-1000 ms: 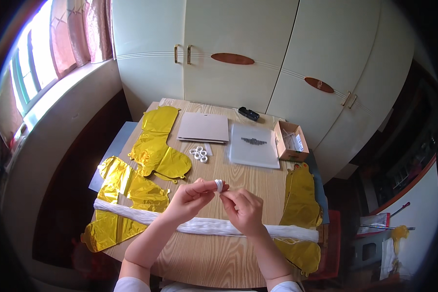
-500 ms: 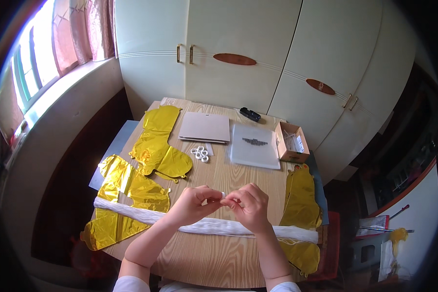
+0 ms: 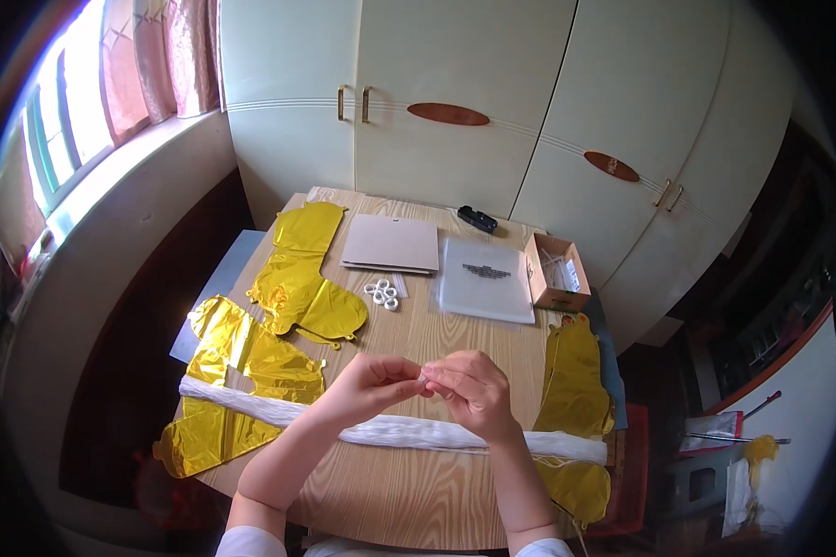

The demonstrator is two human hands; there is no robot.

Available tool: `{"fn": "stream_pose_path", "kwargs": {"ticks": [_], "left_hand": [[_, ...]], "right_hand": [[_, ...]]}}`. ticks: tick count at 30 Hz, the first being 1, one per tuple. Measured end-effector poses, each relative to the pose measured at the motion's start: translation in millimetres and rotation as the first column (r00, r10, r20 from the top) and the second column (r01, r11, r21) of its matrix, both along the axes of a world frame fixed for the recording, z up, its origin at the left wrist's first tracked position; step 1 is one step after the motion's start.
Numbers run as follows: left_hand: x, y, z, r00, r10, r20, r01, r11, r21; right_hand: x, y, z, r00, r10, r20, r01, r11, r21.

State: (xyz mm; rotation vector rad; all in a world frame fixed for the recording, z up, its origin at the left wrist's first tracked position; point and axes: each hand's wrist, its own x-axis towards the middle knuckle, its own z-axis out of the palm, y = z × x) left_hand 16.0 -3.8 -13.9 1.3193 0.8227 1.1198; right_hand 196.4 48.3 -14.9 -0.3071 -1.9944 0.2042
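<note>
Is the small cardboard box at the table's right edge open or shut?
Open. The cardboard box shows no lid on top, and its inside is visible from above, with some pale contents too small to identify.

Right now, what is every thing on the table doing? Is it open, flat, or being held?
Left hand: fingers pinched on a small white piece, over the table.
Right hand: fingers pinched on the same piece.
Small white piece: held between both hands.
Gold foil balloons: flat, not blown up.
White bundle: lying stretched across the table.
Cardboard box: open.
Cupboard doors: shut.
</note>
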Motion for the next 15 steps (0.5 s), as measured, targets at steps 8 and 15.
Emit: {"fn": "stream_pose_path", "kwargs": {"ticks": [8,15], "left_hand": [[-4,2,-4,0.988,-0.095,0.118,0.103,0.993,-0.058],[-6,3,-2,0.989,-0.124,0.077,0.131,0.987,-0.093]], "right_hand": [[3,2,-13,0.962,0.245,-0.120,-0.271,0.808,-0.523],[3,0,-20,0.934,0.281,-0.220,-0.352,0.618,-0.703]]}}
